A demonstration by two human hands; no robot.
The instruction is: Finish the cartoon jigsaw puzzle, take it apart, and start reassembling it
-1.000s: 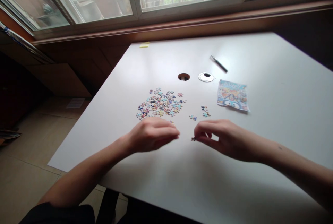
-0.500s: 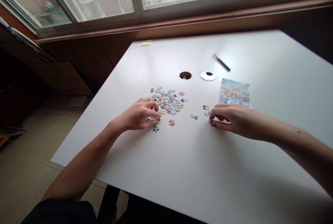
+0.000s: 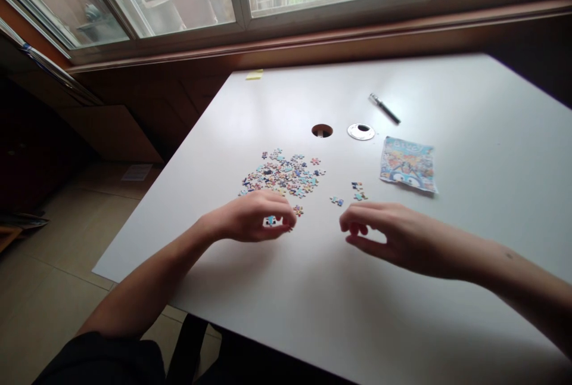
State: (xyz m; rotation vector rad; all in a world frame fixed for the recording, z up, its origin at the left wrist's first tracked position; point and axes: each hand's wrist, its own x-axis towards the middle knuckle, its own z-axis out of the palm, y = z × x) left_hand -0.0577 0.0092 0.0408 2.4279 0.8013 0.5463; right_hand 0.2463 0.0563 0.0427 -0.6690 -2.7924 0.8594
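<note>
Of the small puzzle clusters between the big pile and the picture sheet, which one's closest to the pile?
The leftmost cluster, lying apart; the other clusters sit farther right, nearer the picture sheet.

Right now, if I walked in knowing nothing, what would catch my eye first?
Probably the colorful heap of puzzle pieces on the white table, just beyond the left hand. Next, the bright printed picture lying beyond the right hand. The dark round hole farther back, with a silvery disc beside it, also stands out.

We identify multicoloured puzzle pieces (image 3: 288, 175), a light-blue printed sheet (image 3: 408, 164) with orange patterning, a white surface (image 3: 286, 301) and a black-and-silver pen (image 3: 385, 108).
</note>
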